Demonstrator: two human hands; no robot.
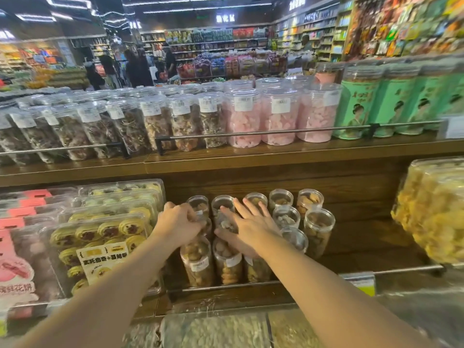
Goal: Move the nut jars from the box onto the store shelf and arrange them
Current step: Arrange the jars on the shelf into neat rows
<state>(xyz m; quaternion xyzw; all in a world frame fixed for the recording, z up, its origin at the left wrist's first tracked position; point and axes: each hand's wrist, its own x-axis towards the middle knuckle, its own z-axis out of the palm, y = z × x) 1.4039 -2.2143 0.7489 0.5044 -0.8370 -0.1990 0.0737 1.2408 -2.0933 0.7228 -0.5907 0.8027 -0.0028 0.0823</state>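
Head view: left hand (179,223) seems curled around a nut jar (198,209); right hand (247,226) lies flat, fingers apart, on another. A push could knock neighbours over.

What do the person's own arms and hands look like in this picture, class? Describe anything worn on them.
Both forearms are bare right down to the picture's lower edge, with no sleeves in sight. The left hand and right hand wear no gloves, and no rings, watch or bracelet can be seen on them.
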